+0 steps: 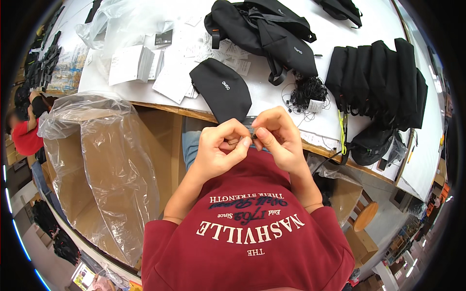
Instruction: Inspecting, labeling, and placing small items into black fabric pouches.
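Observation:
My left hand (221, 147) and my right hand (280, 140) meet in front of my chest, just off the table's near edge. The fingertips of both are pinched together around a small dark thing (254, 137), too small and too covered to name. Directly beyond them lies a flat black fabric pouch (222, 87), its near end overhanging the table edge close to my left hand. A tangle of thin black cords (309, 91) with a white label rests on the table beyond my right hand.
Black bags (272, 41) are heaped at the far middle of the white table (335, 29). Several black pouches (378, 80) stand in a row on the right. Stacked white cards (127, 66) lie left. A clear plastic liner (109, 165) covers a cardboard box; another person (28, 131) is far left.

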`<move>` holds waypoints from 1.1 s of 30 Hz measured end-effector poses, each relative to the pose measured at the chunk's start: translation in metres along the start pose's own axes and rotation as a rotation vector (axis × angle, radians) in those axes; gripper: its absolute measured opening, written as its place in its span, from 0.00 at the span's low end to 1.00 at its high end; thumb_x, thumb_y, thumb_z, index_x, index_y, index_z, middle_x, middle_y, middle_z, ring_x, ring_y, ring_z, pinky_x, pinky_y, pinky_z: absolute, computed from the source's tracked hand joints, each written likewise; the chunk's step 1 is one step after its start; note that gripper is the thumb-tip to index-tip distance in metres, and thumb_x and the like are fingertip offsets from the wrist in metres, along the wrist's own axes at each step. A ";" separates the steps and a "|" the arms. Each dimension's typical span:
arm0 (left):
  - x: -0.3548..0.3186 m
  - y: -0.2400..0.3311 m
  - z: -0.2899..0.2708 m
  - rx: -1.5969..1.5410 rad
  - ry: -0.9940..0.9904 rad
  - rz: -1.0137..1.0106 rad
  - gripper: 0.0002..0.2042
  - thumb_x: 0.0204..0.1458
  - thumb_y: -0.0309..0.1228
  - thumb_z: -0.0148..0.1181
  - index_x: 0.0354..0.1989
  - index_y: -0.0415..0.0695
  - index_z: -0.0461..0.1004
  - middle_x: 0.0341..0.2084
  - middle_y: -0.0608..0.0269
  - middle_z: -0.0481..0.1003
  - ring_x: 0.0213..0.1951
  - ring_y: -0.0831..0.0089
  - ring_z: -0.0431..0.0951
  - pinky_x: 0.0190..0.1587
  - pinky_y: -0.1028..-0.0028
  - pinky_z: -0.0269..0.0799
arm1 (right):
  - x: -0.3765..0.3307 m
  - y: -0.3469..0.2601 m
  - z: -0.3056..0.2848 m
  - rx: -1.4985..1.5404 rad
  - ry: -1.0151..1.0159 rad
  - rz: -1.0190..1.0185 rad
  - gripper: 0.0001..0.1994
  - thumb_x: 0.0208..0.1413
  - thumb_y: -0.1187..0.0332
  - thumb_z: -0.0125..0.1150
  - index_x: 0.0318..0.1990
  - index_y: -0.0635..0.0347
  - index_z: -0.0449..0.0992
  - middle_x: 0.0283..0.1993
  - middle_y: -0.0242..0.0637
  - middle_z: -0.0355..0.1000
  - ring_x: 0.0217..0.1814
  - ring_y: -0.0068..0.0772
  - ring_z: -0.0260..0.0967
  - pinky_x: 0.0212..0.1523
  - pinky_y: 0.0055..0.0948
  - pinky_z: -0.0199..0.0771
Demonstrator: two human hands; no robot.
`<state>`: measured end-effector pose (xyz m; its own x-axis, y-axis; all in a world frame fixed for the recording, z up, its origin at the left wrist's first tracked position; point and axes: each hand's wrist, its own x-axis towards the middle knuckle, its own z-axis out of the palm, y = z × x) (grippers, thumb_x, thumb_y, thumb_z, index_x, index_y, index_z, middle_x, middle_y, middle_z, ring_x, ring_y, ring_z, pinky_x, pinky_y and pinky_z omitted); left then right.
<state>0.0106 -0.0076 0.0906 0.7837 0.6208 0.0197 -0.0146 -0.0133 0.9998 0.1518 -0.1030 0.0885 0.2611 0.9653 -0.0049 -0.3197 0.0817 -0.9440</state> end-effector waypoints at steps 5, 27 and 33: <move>-0.001 0.000 -0.002 -0.005 0.017 0.009 0.03 0.46 0.18 0.57 0.25 0.39 0.70 0.10 0.75 0.56 0.14 0.89 0.49 0.18 0.82 0.45 | 0.000 -0.002 0.001 0.058 0.007 0.055 0.04 0.61 0.75 0.50 0.42 0.63 0.65 0.30 0.31 0.67 0.26 0.16 0.62 0.28 0.17 0.62; 0.000 0.000 -0.005 0.109 -0.080 -0.018 0.05 0.43 0.18 0.57 0.22 0.40 0.67 0.07 0.75 0.52 0.13 0.88 0.48 0.17 0.81 0.45 | -0.004 -0.015 0.007 -0.395 0.006 -0.040 0.05 0.57 0.79 0.54 0.41 0.64 0.68 0.32 0.35 0.72 0.33 0.19 0.71 0.32 0.20 0.69; -0.001 0.000 -0.008 0.009 -0.119 -0.082 0.05 0.43 0.18 0.57 0.22 0.40 0.67 0.08 0.77 0.52 0.13 0.89 0.48 0.17 0.81 0.44 | -0.008 -0.009 0.003 -0.092 -0.010 0.139 0.04 0.61 0.75 0.51 0.41 0.63 0.66 0.33 0.30 0.68 0.33 0.15 0.65 0.33 0.16 0.65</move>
<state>0.0045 -0.0021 0.0907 0.8500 0.5230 -0.0627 0.0577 0.0259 0.9980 0.1497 -0.1104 0.0979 0.2111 0.9682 -0.1344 -0.2676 -0.0750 -0.9606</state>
